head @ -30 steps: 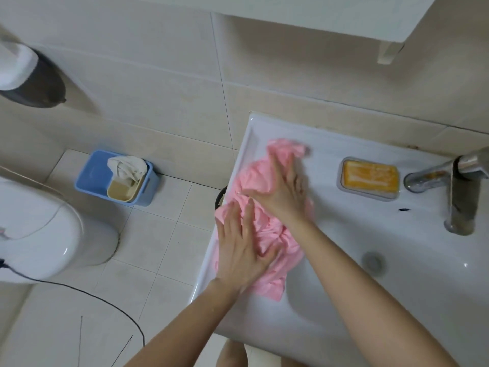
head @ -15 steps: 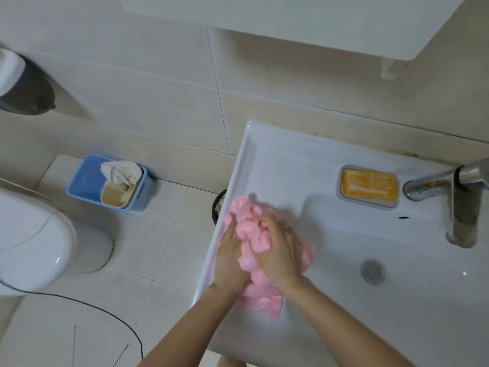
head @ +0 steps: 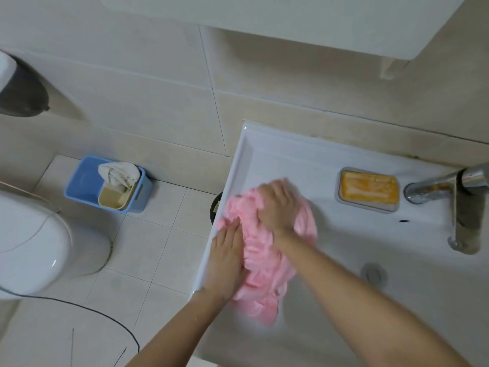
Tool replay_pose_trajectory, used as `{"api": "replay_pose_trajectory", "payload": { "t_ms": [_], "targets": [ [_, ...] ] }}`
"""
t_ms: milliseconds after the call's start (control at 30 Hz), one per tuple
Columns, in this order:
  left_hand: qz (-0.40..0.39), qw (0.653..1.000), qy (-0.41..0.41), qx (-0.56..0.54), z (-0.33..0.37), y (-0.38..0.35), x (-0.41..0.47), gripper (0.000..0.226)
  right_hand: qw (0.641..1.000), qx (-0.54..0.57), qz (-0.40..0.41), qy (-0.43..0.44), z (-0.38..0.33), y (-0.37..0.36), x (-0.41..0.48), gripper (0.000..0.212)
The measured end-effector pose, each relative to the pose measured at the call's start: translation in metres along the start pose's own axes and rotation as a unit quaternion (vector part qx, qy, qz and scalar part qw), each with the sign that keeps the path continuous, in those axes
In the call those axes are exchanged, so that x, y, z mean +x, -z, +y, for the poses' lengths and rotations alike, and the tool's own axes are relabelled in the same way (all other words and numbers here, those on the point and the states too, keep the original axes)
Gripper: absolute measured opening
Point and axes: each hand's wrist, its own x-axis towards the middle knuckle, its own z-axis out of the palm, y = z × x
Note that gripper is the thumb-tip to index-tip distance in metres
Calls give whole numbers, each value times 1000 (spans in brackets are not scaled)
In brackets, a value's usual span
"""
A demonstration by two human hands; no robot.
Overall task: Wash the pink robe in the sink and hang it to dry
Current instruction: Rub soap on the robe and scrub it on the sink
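The pink robe (head: pixel 260 263) lies bunched on the flat left ledge of the white sink (head: pixel 330 165), one end hanging toward the basin. My left hand (head: pixel 227 256) lies flat with straight fingers on the robe's left side, by the sink's left rim. My right hand (head: pixel 277 205) is on the upper part of the robe with curled fingers that bunch the cloth under them. The picture is blurred around that hand.
An orange soap bar in a grey dish (head: pixel 369 190) sits behind the basin, with the chrome tap (head: pixel 457 207) to its right and the drain (head: pixel 373 272) below. On the floor at left stand a blue bin (head: pixel 87 185) with a rag, a toilet (head: pixel 34 242) and a black cable (head: pixel 87 308).
From spread along the ledge, the robe was gathered into a ball in both hands. Now my right hand has pushed it forward again and my left hand lies flat on it.
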Motion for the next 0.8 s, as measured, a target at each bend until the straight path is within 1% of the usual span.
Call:
{"api": "replay_pose_trajectory", "payload": {
  "t_ms": [33,67,100,133,167,233,267,300,333,367,400,433,467,500,533,567,600,633,667,700,733,767,800],
  "targets": [
    [-8,1000,-8,12,-2,-1,2,79,999,-18,8,-41,10,-7,30,6],
    [-21,1000,-3,19,-1,1,4,78,996,-11,-6,-90,13,-5,52,6],
    [-24,999,-7,29,1,3,5,72,991,-11,-16,-130,11,-1,58,11],
    [-16,1000,-15,18,3,5,4,66,988,5,-22,-153,0,8,47,14],
    [-1,1000,-25,7,5,3,2,61,989,36,-18,-140,-15,19,23,17],
    [38,995,22,-86,6,4,2,52,993,88,-36,-66,-33,35,-37,18],
    [23,993,32,-108,5,3,2,49,994,96,-55,-27,-33,35,-56,17],
    [25,995,32,-91,3,3,2,50,995,85,-45,14,-27,30,-57,20],
    [-3,998,20,-56,3,4,4,55,994,107,1,37,-18,22,-45,29],
    [-24,999,10,-48,4,4,5,62,988,146,51,26,-10,9,-21,36],
    [-28,999,3,-46,5,5,6,68,991,133,15,-8,-6,-1,5,33],
    [-18,999,-9,-36,3,3,7,70,993,85,-36,-75,2,-5,39,27],
    [-14,999,-17,-29,4,5,9,70,982,61,-55,-169,6,-2,63,20],
    [5,1000,-24,-10,3,3,10,68,972,66,-43,-220,5,3,72,12],
    [2,1000,-23,-7,4,5,8,62,968,73,-36,-236,-4,12,66,11],
    [14,999,-26,-13,8,8,5,49,966,123,-16,-228,-13,25,46,13],
    [36,998,-25,-33,10,10,3,30,978,109,-8,-176,-20,27,15,15],
    [47,996,-11,-74,12,13,4,15,988,104,-24,-109,-26,31,-18,15],
    [41,993,17,-106,13,17,6,18,993,95,-44,-55,-25,31,-45,13],
    [39,993,30,-104,11,15,7,28,993,101,-64,-13,-22,26,-58,13],
    [31,997,18,-74,10,14,8,41,991,113,-66,9,-20,23,-49,19],
    [10,999,-12,-47,7,7,7,55,995,92,-32,34,-9,14,-24,27],
    [-5,999,-28,-27,5,3,7,62,995,58,-68,44,0,8,4,34]
  ]
}}
